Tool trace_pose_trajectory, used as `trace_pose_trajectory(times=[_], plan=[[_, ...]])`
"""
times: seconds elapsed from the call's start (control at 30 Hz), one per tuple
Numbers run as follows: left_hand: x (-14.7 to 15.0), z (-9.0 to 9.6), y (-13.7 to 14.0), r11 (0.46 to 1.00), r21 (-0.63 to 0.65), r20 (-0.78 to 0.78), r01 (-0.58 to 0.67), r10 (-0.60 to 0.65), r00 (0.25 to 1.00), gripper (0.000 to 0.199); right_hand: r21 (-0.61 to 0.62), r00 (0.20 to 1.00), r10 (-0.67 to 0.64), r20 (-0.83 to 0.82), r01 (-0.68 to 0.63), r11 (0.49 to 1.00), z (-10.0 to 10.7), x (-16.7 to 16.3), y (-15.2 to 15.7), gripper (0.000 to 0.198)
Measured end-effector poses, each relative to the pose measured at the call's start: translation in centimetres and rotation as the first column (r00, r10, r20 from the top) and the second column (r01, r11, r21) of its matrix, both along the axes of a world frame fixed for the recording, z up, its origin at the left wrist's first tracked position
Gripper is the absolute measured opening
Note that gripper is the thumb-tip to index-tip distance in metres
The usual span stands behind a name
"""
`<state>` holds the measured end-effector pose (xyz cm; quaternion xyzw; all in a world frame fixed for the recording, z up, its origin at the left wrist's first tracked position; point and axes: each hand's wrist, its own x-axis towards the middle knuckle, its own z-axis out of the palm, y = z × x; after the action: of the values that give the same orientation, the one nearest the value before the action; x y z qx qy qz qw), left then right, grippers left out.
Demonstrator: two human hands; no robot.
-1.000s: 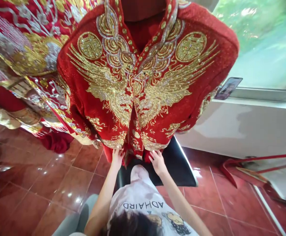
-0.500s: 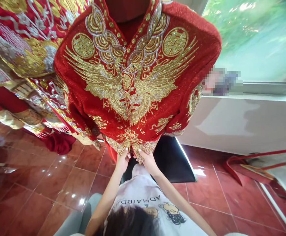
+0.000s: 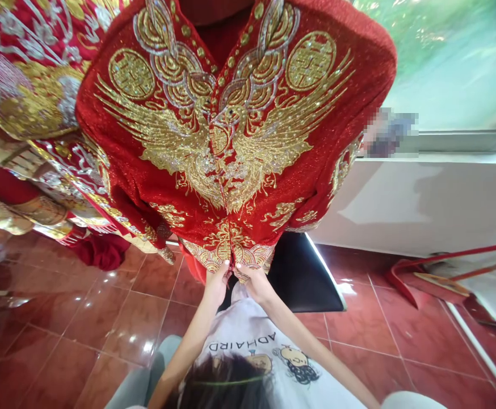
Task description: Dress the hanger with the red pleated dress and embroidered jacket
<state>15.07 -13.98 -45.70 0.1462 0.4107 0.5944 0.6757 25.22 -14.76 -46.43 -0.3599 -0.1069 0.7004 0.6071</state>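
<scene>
A red jacket (image 3: 180,176) with gold and silver embroidery hangs upright in front of me, its front facing my body. Two winged birds and round gold emblems cover its chest. At the bottom of the front opening, my left hand (image 3: 217,279) pinches one corner of the patterned hem, thumb on top. Just beside it, my right hand (image 3: 254,280) grips the opposite corner the same way. The two front edges lie close together between my thumbs. My fingers under the cloth are mostly hidden.
More red garments with heavy gold and silver embroidery (image 3: 30,85) hang at the left. A black padded seat (image 3: 303,278) stands behind the jacket's hem. To the right are a window (image 3: 452,68), a white wall (image 3: 384,204) and a red dustpan (image 3: 405,284) on the tiled floor.
The jacket appears larger and nearer in view. Its two hem corners have come closer together, with both hands still gripping them.
</scene>
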Motion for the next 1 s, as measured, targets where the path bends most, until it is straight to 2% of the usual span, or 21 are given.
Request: trace_pose_trajectory(times=[0.13,0.33,0.57,0.7,0.83,1.0], plan=[[0.2,0.0,0.0,0.999,0.034,-0.008,0.006,-0.005,1.0,0.064,-0.016,1.0,-0.007,0.004,0.007,1.0,0.3,-0.4,-0.2,0.035],[0.0,-0.8,0.1,1.0,0.01,-0.036,0.009,-0.008,0.999,0.063,-0.035,0.999,-0.031,0.035,0.033,0.999,0.5,-0.5,-0.2,0.036],[-0.1,-0.9,0.1,0.998,0.046,-0.038,0.04,-0.039,0.999,0.064,-0.012,0.998,-0.046,0.044,0.047,0.999,0.7,-0.7,-0.3,0.034],[-0.4,-1.4,0.1,0.995,0.094,-0.084,0.019,-0.011,0.996,0.061,-0.058,0.997,-0.067,0.033,0.069,0.996,0.8,-1.1,-0.3,0.035],[-0.9,-1.8,0.0,0.988,0.151,-0.206,-0.015,0.046,0.978,0.052,-0.127,0.994,-0.1,0.043,0.104,0.986,0.8,-1.5,-0.4,0.033],[-1.0,-2.3,0.1,0.985,0.159,-0.265,-0.06,0.101,0.959,0.049,-0.18,0.993,-0.111,0.044,0.117,0.977,0.8,-2.0,-0.3,0.031]])
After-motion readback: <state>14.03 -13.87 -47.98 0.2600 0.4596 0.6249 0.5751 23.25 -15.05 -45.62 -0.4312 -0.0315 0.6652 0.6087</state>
